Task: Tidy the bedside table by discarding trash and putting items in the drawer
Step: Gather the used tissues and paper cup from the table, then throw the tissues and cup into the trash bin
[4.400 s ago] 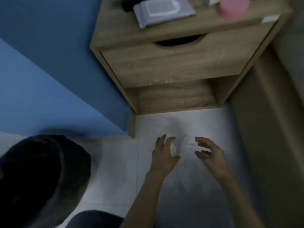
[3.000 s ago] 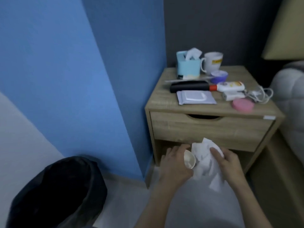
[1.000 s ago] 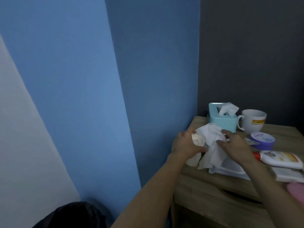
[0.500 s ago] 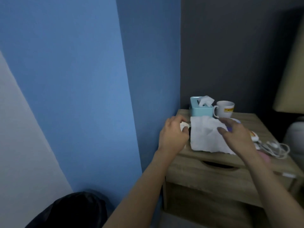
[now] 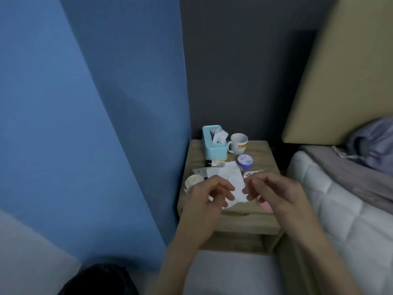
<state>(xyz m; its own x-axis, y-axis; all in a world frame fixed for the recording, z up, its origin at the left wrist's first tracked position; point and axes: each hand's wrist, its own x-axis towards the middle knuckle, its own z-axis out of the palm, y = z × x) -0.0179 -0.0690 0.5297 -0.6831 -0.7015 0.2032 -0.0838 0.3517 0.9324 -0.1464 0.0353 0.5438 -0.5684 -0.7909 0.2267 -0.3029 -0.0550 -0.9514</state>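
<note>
A wooden bedside table point(image 5: 261, 152) stands against the dark wall, its drawer point(image 5: 244, 223) shut. Over its front half I hold a crumpled white tissue point(image 5: 230, 176). My left hand point(image 5: 207, 196) grips the tissue's lower left part, and my right hand point(image 5: 276, 192) pinches its right edge. A small white paper cup point(image 5: 192, 180) sits at the table's left edge, just beyond my left hand. A black trash bin point(image 5: 100, 281) is on the floor at the bottom left.
On the table are a teal tissue box point(image 5: 213, 145), a white mug point(image 5: 239, 143), a purple jar point(image 5: 245, 161), a black tube point(image 5: 212, 163) and a pink item point(image 5: 265, 206), partly hidden. A bed point(image 5: 340, 199) flanks the right, a blue wall point(image 5: 85, 124) the left.
The view has risen to look down on the table. My left hand has let go of the paper cup, which now rests at the table's left edge. Both hands now bunch the tissue.
</note>
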